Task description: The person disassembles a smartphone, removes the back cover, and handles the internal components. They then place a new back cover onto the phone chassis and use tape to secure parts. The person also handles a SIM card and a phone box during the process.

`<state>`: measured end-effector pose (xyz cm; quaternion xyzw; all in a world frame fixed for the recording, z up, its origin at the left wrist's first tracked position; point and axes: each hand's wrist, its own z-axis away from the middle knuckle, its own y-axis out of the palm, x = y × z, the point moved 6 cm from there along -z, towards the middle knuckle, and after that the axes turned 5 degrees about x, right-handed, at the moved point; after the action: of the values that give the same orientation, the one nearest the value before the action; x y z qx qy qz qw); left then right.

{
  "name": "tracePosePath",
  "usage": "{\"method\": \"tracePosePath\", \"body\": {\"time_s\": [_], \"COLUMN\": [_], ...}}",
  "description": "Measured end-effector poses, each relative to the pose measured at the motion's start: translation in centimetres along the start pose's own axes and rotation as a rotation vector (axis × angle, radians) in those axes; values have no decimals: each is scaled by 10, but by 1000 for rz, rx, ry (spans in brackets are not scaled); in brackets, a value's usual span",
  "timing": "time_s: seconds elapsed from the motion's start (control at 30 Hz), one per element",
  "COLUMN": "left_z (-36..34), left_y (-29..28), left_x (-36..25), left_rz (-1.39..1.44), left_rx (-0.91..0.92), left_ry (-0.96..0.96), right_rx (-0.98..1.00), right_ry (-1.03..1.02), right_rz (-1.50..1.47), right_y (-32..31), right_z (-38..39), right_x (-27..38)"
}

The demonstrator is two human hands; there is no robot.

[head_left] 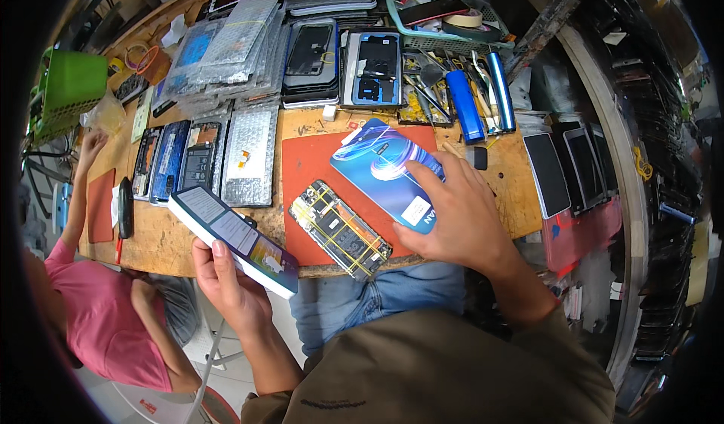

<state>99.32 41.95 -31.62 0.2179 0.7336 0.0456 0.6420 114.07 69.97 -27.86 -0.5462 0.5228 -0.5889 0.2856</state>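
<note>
My left hand [228,281] is closed around the lower edge of a shallow box half [234,235], which is tilted, with white sides and pale printed panels on a dark face. Over the orange-red mat, my right hand [460,216] grips a blue box lid [377,164] with a swirling light design and a white sticker. Its thumb is at the lid's lower corner and a finger lies across the face. Between the two box parts, an opened phone body [339,228] with yellow bands around it lies on the mat [302,160].
Several phone bodies [170,160] and bubble-wrapped packs [219,47] crowd the left and back of the wooden bench [520,198]. Blue cylinders [465,107] and tools stand behind the lid, near a teal basket [392,5]. A person in pink [113,303] sits at the left.
</note>
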Motion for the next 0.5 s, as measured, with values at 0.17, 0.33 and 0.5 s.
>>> {"method": "tracePosePath", "body": {"time_s": [0.17, 0.33, 0.5], "left_z": [-1, 3, 4], "left_y": [3, 4, -2], "left_x": [0, -3, -3], "left_rz": [-19, -29, -58], "left_rx": [18, 19, -16], "left_ry": [35, 66, 60], "right_rx": [6, 2, -68], "right_ry": [-4, 9, 18], "right_rz": [11, -15, -94], "right_y": [6, 9, 1], "right_z": [6, 9, 12], "right_x": [-5, -6, -9]}}
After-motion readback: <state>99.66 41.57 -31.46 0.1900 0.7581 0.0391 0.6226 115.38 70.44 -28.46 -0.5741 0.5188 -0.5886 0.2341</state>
